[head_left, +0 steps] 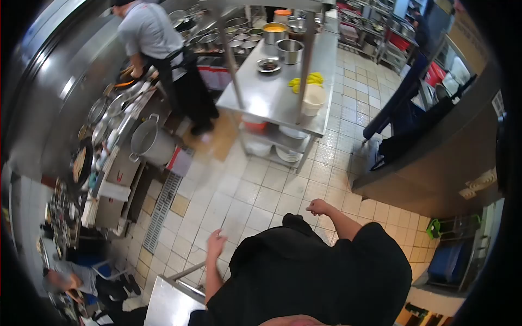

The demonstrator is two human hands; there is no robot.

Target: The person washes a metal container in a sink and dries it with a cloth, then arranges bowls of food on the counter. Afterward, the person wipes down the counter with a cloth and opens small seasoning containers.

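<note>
My left hand (216, 243) is raised over the tiled floor, near the corner of a metal table (175, 305); its fingers are blurred, and whether it holds anything cannot be made out. To the right, my right hand (318, 207) hangs in front of my black shirt with its fingers curled in, and no object shows in it. Both hands are apart from each other and touch no surface. Beyond them stands a steel worktable (261, 98) bearing a pot of yellow liquid (275, 33), an empty-looking steel pot (290, 51), stacked bowls (314, 99) and a yellow cloth (305, 81).
A person in a dark apron (157, 38) works at the stove line at upper left. A large pot (153, 142) stands beside a floor drain (163, 213). Another person (81, 280) is low at the left. A brown partition (435, 168) stands at right.
</note>
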